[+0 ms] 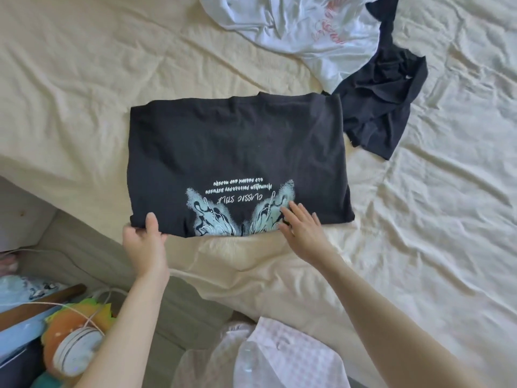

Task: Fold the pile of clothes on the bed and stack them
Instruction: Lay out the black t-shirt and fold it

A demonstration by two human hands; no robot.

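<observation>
Cream bed (84,79), folded black T-shirt (237,152) lengthwise across, collar away.

A bed (84,65) fills most of the view, covered by a cream sheet (433,219) that is heavily creased and lit by soft, even daylight, brighter toward the right. Its near edge runs diagonally from left to lower centre, exposing the mattress side (92,247). Beside the bed at lower left sit a brown board (42,303), white cables (103,295) and an orange plush (72,320).
</observation>
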